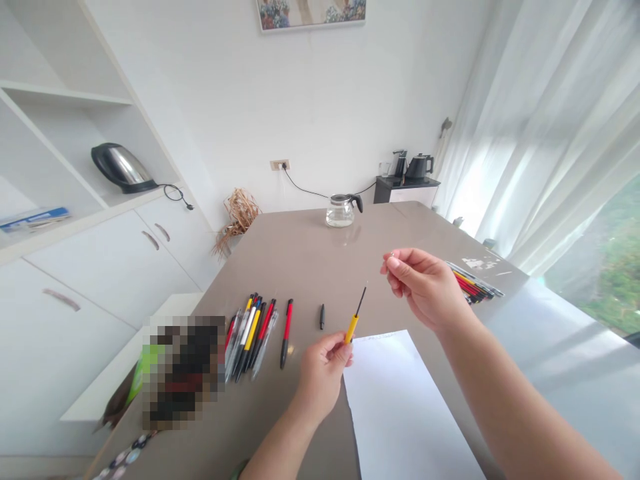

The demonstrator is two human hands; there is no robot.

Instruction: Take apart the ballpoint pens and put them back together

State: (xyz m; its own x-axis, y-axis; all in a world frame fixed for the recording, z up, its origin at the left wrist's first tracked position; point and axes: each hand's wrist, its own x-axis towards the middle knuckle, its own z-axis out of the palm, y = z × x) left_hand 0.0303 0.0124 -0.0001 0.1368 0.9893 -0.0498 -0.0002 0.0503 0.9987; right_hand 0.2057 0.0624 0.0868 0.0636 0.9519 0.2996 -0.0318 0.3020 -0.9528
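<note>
My left hand (327,367) is closed around a yellow pen barrel (352,328). A thin dark refill (361,301) sticks up out of its top end. To the right and a little higher, my right hand (417,280) is raised with thumb and forefinger pinched together; whatever tiny thing is between them is too small to make out. On the table beyond my left hand lies a short black pen part (322,317). Farther left is a single red and black pen (287,333). Under and right of my left hand, a white sheet of paper (405,407) has faint scribbles along its top edge.
Several pens (253,337) lie in a row at the left, beside a blurred dark object (185,373). Another pile of pens (470,283) is behind my right wrist. A glass pot (341,212) stands at the far end of the brown table (295,247).
</note>
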